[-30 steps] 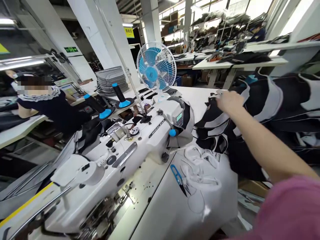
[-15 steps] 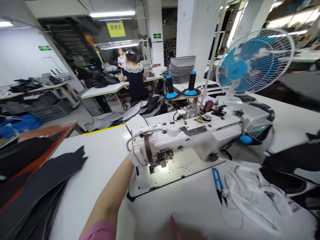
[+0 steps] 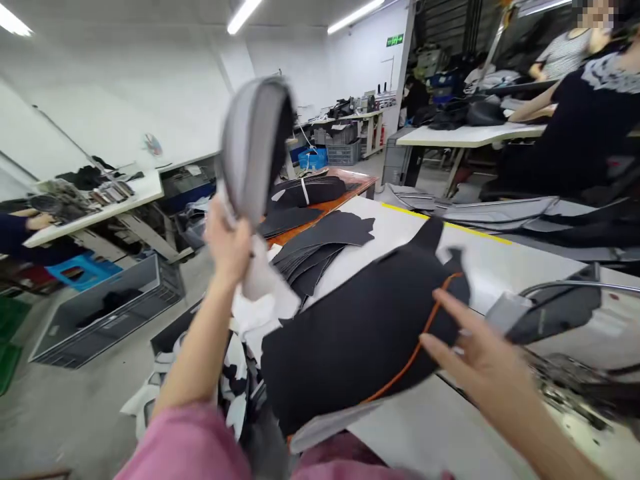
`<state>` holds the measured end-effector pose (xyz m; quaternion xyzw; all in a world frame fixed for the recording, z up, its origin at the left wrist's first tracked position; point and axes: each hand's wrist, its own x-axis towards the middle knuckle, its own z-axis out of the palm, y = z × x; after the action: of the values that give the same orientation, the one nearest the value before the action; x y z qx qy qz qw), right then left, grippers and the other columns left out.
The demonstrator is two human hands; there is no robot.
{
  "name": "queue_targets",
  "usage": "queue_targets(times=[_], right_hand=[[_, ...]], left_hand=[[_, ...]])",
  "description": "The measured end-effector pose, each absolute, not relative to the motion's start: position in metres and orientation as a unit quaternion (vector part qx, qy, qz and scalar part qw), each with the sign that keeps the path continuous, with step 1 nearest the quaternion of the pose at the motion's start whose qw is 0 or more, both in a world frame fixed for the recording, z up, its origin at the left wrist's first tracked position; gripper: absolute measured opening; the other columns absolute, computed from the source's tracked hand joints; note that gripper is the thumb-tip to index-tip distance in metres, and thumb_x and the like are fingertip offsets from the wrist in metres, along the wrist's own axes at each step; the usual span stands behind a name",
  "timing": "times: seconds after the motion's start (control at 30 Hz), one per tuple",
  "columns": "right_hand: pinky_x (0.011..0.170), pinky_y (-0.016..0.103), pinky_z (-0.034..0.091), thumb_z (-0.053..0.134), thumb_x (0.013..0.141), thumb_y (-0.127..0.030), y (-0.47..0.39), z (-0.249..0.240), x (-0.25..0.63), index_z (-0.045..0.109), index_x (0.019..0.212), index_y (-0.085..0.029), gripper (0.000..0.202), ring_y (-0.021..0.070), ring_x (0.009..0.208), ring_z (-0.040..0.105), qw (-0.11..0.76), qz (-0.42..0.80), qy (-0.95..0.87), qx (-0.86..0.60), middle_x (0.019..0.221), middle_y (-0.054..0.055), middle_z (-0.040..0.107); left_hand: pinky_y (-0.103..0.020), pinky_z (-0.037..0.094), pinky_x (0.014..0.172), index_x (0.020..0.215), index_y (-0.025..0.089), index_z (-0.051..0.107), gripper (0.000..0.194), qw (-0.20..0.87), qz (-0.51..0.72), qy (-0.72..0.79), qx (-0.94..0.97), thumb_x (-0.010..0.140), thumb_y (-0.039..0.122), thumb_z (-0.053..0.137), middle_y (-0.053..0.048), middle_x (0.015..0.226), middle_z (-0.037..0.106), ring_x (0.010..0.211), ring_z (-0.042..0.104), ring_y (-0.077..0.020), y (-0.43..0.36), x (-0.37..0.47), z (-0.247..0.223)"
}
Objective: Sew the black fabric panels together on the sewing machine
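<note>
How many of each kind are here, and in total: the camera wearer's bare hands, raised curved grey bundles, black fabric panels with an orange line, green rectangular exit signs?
Bare left hand and bare right hand: 2
Raised curved grey bundle: 1
Black fabric panel with an orange line: 1
Green rectangular exit sign: 1
Total: 5

wht tbl – dk pcs stacked, sewing mach

Fabric panel before stacked pieces, sewing machine right, crate left
</note>
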<state>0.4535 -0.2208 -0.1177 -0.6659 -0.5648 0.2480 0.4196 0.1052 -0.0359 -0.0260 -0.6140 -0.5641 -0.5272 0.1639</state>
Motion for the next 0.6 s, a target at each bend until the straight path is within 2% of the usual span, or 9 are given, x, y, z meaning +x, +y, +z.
queue_targets(times=[0.1,0.13,0.2,0.27,0.33,0.4,0.43,0.5,0.6], right_hand=[[0.045,0.026,0.048,0.052,0.082,-0.051,-0.226,-0.169,0.419,0.042,0.137,-0.014,0.068,0.0137,0.047,0.053,0.361,0.368,-0.558,-0.650,0.059,-0.004,0.050],[0.047,0.026,0.049,0.047,0.085,-0.050,-0.232,-0.184,0.416,0.041,0.138,-0.015,0.064,0.0136,0.047,0.054,0.340,0.386,-0.560,-0.650,0.059,-0.003,0.052],[0.047,0.025,0.049,0.038,0.090,-0.045,-0.242,-0.205,0.425,0.043,0.136,-0.017,0.053,0.0133,0.046,0.056,0.289,0.374,-0.591,-0.654,0.059,-0.003,0.054],[0.049,0.024,0.050,0.038,0.092,-0.035,-0.240,-0.212,0.447,0.048,0.131,-0.020,0.043,0.0143,0.053,0.060,0.233,0.274,-0.667,-0.652,0.066,0.000,0.061],[0.057,0.026,0.053,0.038,0.088,-0.016,-0.222,-0.209,0.471,0.053,0.125,-0.020,0.040,0.0188,0.075,0.066,0.190,0.089,-0.744,-0.635,0.090,0.007,0.067],[0.072,0.034,0.055,0.035,0.081,-0.001,-0.200,-0.206,0.486,0.058,0.117,-0.015,0.044,0.0257,0.100,0.062,0.154,-0.101,-0.779,-0.599,0.111,0.014,0.063],[0.078,0.039,0.053,0.035,0.079,0.002,-0.190,-0.207,0.490,0.060,0.112,-0.011,0.044,0.0282,0.105,0.060,0.136,-0.168,-0.782,-0.584,0.114,0.017,0.061],[0.084,0.042,0.051,0.037,0.078,0.004,-0.180,-0.214,0.491,0.062,0.102,-0.007,0.036,0.0292,0.101,0.060,0.109,-0.243,-0.771,-0.579,0.107,0.019,0.063],[0.085,0.039,0.050,0.040,0.080,0.001,-0.182,-0.233,0.488,0.061,0.099,-0.007,0.029,0.0290,0.101,0.059,0.099,-0.264,-0.739,-0.612,0.109,0.020,0.061]], left_hand=[[-0.060,0.037,0.097,0.131,0.027,0.041,0.065,0.207,-0.344,-0.714,-0.573,0.068,0.019,0.052,-0.006,0.118,0.056,0.112,0.050,-0.0339,-0.078,0.015,-0.040],[-0.064,0.036,0.096,0.129,0.028,0.041,0.062,0.194,-0.290,-0.736,-0.580,0.069,0.022,0.053,-0.007,0.121,0.054,0.115,0.048,-0.0363,-0.083,0.001,-0.048],[-0.062,0.038,0.095,0.126,0.024,0.044,0.061,0.158,-0.242,-0.727,-0.623,0.067,0.026,0.058,-0.011,0.125,0.052,0.119,0.045,-0.0387,-0.076,0.003,-0.062],[-0.052,0.040,0.100,0.125,0.020,0.046,0.054,0.116,-0.254,-0.636,-0.719,0.073,0.030,0.057,-0.013,0.126,0.052,0.118,0.047,-0.0324,-0.047,0.046,-0.075],[-0.040,0.038,0.104,0.121,0.017,0.049,0.039,0.070,-0.255,-0.537,-0.801,0.085,0.031,0.047,-0.010,0.125,0.054,0.119,0.048,-0.0230,-0.002,0.116,-0.087],[-0.033,0.036,0.105,0.120,0.015,0.051,0.034,0.048,-0.186,-0.486,-0.853,0.091,0.030,0.042,-0.010,0.126,0.054,0.122,0.045,-0.0190,0.044,0.191,-0.100],[-0.033,0.035,0.105,0.120,0.014,0.052,0.035,0.047,-0.131,-0.489,-0.861,0.092,0.032,0.041,-0.011,0.128,0.052,0.122,0.045,-0.0191,0.064,0.224,-0.107],[-0.037,0.036,0.102,0.116,0.011,0.054,0.034,0.052,-0.050,-0.519,-0.852,0.090,0.032,0.048,-0.014,0.127,0.051,0.120,0.045,-0.0230,0.093,0.273,-0.122],[-0.041,0.037,0.097,0.114,0.007,0.054,0.033,0.057,-0.014,-0.542,-0.839,0.083,0.020,0.056,-0.018,0.119,0.054,0.113,0.049,-0.0264,0.111,0.304,-0.143]])
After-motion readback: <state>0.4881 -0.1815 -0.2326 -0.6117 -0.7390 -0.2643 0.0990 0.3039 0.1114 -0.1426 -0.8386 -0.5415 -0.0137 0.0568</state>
